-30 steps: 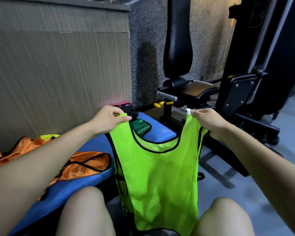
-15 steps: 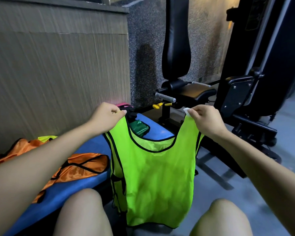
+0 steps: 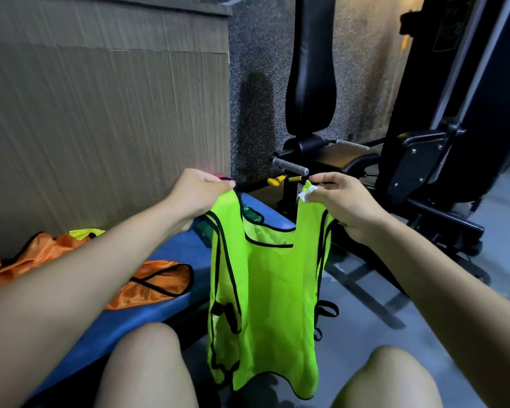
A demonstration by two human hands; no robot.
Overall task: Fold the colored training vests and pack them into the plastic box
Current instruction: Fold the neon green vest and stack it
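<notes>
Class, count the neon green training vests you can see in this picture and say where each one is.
2. One green vest hangs from the left hand and right hand; another peeks out behind the orange vests. More may be hidden.

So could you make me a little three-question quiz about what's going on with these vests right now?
1. True or false: the neon green vest lies flat on the blue bench.
2. Which hand holds the shoulder strap with the white tag?
A. left hand
B. right hand
3. What colour is the vest lying on the bench under the person's left forearm?

Key:
1. False; it hangs in the air, held by both shoulder straps.
2. B
3. Orange
</notes>
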